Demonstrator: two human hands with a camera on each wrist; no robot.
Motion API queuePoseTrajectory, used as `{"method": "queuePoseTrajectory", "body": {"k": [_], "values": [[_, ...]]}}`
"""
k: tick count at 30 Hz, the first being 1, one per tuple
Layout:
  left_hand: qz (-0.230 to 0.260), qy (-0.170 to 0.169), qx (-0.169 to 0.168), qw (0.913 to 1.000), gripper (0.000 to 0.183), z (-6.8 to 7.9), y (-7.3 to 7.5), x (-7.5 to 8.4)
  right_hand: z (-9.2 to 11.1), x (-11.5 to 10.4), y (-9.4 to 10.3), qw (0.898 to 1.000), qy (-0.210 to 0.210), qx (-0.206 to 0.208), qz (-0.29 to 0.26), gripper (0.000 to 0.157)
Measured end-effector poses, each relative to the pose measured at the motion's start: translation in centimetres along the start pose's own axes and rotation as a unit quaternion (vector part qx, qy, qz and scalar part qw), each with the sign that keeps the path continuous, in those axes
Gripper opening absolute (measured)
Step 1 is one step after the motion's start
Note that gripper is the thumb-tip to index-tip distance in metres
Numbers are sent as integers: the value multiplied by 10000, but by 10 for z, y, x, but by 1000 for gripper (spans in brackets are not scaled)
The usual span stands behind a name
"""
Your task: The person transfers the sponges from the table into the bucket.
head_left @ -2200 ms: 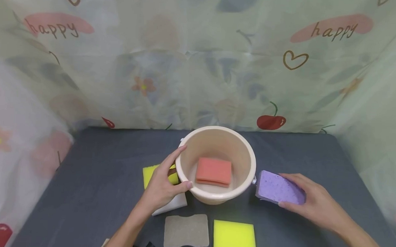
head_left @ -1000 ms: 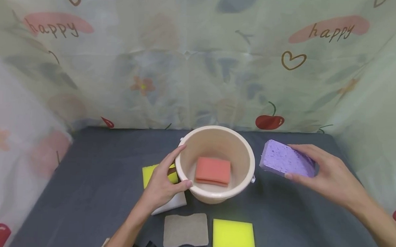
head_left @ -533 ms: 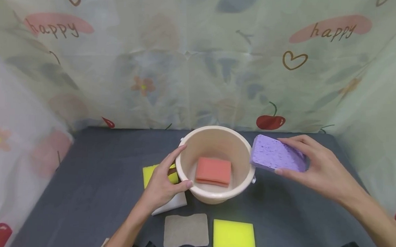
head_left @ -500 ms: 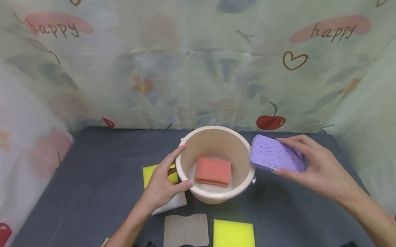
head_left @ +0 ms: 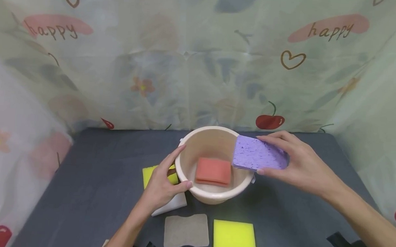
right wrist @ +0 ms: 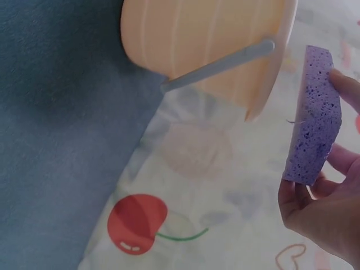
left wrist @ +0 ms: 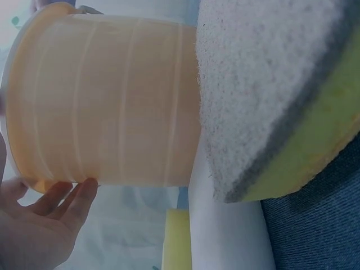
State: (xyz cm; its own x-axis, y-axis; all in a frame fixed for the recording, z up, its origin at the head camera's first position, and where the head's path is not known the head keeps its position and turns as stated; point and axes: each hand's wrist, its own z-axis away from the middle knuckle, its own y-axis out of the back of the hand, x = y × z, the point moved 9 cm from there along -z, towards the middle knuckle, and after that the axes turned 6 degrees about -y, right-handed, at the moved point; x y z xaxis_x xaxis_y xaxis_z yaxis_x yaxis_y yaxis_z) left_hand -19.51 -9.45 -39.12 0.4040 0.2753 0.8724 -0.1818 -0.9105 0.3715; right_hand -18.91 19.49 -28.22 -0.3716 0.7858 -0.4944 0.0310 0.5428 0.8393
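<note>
A cream bucket (head_left: 215, 195) stands upright on the dark tabletop, with a coral-red sponge (head_left: 213, 171) lying on its bottom. My left hand (head_left: 163, 186) holds the bucket's left rim, thumb over the edge and fingers against the outer wall, as the left wrist view (left wrist: 42, 225) confirms. In my right hand (head_left: 298, 161) a pitted purple sponge (head_left: 257, 153) is pinched between thumb and fingers. Its left end overlaps the bucket's right rim and opening in the head view. The right wrist view has the purple sponge (right wrist: 315, 115) raised beyond the rim level, apart from the bucket wall.
In front of the bucket lie a grey-topped scouring sponge (head_left: 186, 232) with a notched outline and a yellow sponge (head_left: 234, 237). Another yellow sponge (head_left: 149, 174) and a white block (head_left: 173, 204) sit partly behind my left hand. The bucket's handle (right wrist: 219, 66) hangs down its side.
My right hand has lifted the purple sponge from low beside the bucket and carried it left, over the right rim. The left hand and bucket have stayed put.
</note>
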Motion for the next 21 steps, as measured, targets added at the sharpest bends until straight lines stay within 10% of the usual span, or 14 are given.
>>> {"method": "queuePoseTrajectory", "body": {"k": [21], "values": [[22, 68, 35, 10000, 90, 0, 0, 0, -22, -26, -28, 9983, 146, -378, -422, 70]]}}
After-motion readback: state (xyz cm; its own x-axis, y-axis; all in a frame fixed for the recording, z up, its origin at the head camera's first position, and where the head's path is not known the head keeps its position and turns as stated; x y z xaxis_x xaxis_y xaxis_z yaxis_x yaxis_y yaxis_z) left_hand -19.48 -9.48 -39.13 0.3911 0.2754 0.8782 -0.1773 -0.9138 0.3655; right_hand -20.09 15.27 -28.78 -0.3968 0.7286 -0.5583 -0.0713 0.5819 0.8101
